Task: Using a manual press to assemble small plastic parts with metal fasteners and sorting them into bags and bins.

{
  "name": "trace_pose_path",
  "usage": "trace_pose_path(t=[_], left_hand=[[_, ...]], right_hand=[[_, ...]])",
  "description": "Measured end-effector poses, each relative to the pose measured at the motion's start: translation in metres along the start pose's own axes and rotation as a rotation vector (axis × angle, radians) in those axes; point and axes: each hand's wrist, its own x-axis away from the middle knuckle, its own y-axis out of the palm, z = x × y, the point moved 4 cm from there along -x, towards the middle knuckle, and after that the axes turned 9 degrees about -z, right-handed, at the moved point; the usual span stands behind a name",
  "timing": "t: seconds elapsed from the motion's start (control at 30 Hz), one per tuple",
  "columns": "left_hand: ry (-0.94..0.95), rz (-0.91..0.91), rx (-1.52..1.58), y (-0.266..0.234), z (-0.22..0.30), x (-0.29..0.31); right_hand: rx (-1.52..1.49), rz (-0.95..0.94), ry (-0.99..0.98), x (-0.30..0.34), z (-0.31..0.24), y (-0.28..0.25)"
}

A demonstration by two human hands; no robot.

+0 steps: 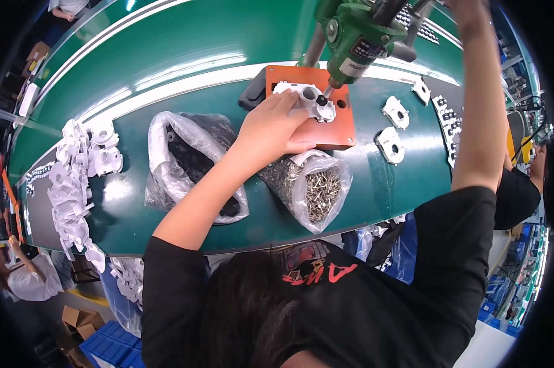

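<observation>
My left hand (275,122) grips a white plastic housing (307,94) on the orange block (341,132), its fingers over the near left side. A small black piece (321,100) sits on the housing, right under the tip of a green drill-press-like machine (356,46). Raised at the top right, my right hand (470,7) is blurred and cut off by the picture's edge, near the machine's handle; its fingers are hidden. Just below the block lies an open clear bag of small metal screws or pins (321,195). Left of it, another clear bag (160,156) holds black pieces.
White housings (71,184) are heaped at the left end of the green table (126,227). Several loose housings (391,145) lie right of the block. Beyond them stands a row of small dark parts (447,122). A co-worker's sleeve (517,196) shows at the right.
</observation>
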Motion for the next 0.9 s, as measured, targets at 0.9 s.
trace_pose_path(t=[0.9], left_hand=[[-0.404,-0.205,-0.150,-0.041,-0.056,-0.052]], right_hand=[[-1.374,0.119,0.956,0.141,0.040,0.169]])
